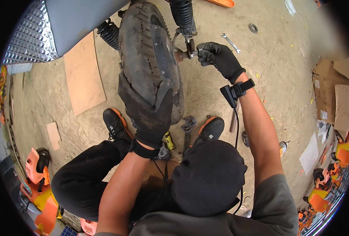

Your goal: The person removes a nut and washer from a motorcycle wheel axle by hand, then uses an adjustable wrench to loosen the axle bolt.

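A worn black tyre on a wheel stands upright before me, between two black shock absorbers. My left hand, in a black glove, is closed around the lower tread of the tyre, thumb on one side and fingers on the other. To the right of the wheel, a rusty axle end sticks out through a bracket. My gloved right hand is at its tip, fingers pinched together; whatever they hold is hidden. A black strapped device with a cable sits on my right wrist.
An open-ended wrench and a dark toothed ring lie on the concrete beyond my right hand. Near my shoes are a grey tool and a yellow-black item. Flat cardboard lies left; a cardboard box stands right.
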Demonstrator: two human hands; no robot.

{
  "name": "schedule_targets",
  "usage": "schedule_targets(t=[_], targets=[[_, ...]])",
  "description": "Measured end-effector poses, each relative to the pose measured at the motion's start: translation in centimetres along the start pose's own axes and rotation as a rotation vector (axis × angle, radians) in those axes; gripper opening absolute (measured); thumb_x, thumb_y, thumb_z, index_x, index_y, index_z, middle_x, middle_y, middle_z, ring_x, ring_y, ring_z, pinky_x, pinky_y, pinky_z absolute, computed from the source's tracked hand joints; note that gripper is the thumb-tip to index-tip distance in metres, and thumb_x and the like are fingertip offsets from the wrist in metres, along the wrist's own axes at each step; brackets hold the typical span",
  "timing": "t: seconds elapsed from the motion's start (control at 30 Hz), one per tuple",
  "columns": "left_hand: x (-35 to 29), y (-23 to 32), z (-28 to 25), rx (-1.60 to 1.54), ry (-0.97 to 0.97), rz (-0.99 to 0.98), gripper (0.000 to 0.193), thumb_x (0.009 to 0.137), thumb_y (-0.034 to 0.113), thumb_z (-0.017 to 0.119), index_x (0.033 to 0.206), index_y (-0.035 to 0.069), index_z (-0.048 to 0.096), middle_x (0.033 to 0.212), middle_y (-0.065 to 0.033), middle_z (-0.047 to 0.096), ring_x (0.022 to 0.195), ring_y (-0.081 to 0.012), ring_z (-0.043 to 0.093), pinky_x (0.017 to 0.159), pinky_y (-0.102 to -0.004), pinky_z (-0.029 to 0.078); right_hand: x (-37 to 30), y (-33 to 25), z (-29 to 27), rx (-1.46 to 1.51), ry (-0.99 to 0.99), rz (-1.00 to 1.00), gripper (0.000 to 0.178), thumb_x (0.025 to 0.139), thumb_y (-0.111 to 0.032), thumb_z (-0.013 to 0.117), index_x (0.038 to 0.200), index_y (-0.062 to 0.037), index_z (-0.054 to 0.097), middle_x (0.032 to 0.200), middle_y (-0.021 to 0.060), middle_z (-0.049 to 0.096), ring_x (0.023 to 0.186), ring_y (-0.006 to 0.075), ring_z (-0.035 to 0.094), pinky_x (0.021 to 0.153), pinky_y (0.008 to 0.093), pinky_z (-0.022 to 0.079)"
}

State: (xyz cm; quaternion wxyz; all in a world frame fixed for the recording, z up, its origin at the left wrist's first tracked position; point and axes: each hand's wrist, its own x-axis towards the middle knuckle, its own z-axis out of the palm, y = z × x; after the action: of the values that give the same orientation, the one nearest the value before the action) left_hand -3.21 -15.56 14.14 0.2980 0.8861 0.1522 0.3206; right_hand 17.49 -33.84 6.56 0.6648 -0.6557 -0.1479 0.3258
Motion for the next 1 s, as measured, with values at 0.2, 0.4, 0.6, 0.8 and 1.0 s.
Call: schedule_targets(t=[0.2,0.4,0.6,0.8,1.0], targets=[[0.2,0.8,-0.1,-0.056,0.017,-0.025,0.078,0.083,0.017,0.072,0.141,-0.013,0.029,0.133,-0.0312,0.042,0.123,-0.0446,0.046,0.105,-0.0471,0.037,0.3,-0.6,0.5,-0.100,0.045,0.179,0.030,0.101,-0.031,0.053,0.092,-0.0037,0.061,0.078,0.0031,0.062,0.065,0.0109,0.058,0.058,0.0259,0.050],[0.0,0.2,0.2,-0.008,-0.001,-0.016,0.097,0.075,0.027,0.080,0.144,-0.011,0.024,0.138,-0.0331,0.038,0.124,-0.0482,0.044,0.103,-0.0509,0.038,0.1,-1.6,1.7,-0.218,0.123,0.299,0.050,0.100,-0.052,0.047,0.081,-0.0072,0.061,0.064,0.0008,0.058,0.052,0.0102,0.051,0.048,0.0267,0.043],[0.2,0.9,-0.1,-0.083,0.005,-0.034,0.080,0.083,0.017,0.071,0.142,-0.013,0.028,0.133,-0.0306,0.041,0.122,-0.0438,0.046,0.105,-0.0481,0.037,0.4,-2.4,1.7,-0.327,0.126,0.426,0.063,0.096,-0.065,0.043,0.073,-0.0097,0.060,0.056,-0.0019,0.052,0.046,0.0093,0.044,0.043,0.0258,0.035],[0.0,0.7,0.0,-0.084,0.007,-0.040,0.080,0.083,0.017,0.072,0.142,-0.013,0.028,0.133,-0.0310,0.041,0.122,-0.0440,0.046,0.104,-0.0484,0.037,0.4,-2.1,1.3,-0.265,0.084,0.390,0.058,0.096,-0.061,0.047,0.076,-0.0085,0.062,0.058,-0.0016,0.054,0.046,0.0094,0.045,0.043,0.0261,0.036],[0.2,0.7,0.1,-0.040,0.035,0.010,0.080,0.083,0.018,0.073,0.142,-0.013,0.028,0.132,-0.0314,0.043,0.121,-0.0448,0.047,0.103,-0.0483,0.038,0.2,-0.9,0.7,-0.021,0.048,0.216,0.026,0.099,-0.030,0.058,0.093,-0.0057,0.063,0.076,0.0009,0.060,0.060,0.0099,0.054,0.055,0.0256,0.047]])
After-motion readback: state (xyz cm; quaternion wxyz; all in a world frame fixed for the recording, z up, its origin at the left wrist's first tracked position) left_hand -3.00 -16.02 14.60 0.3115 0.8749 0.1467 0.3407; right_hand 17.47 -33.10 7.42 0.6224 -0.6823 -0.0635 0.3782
